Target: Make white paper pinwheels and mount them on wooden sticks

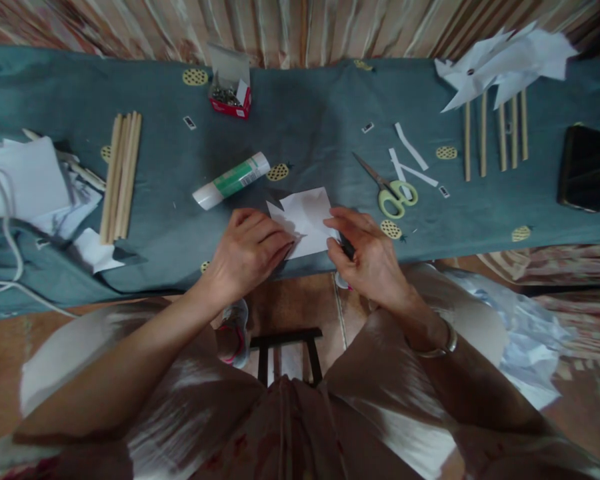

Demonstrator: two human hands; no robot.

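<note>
A small white folded paper (307, 217) lies near the front edge of a table with a teal cloth (305, 120). My left hand (247, 250) rests with curled fingers pressing the paper's left edge. My right hand (367, 250) grips the paper's right corner with fingers pinched, and a dark thin object, perhaps a pen, shows under that palm. A white and green glue stick (231, 180) lies on its side just beyond my left hand. Green-handled scissors (387, 187) lie to the right of the paper.
A bundle of wooden sticks (121, 173) and white sheets (25, 177) lie at left. A red box of pins (230, 90) stands at the back. Paper pinwheels (505, 63) on sticks and a black phone (583, 167) lie at right, paper strips (410, 157) beside the scissors.
</note>
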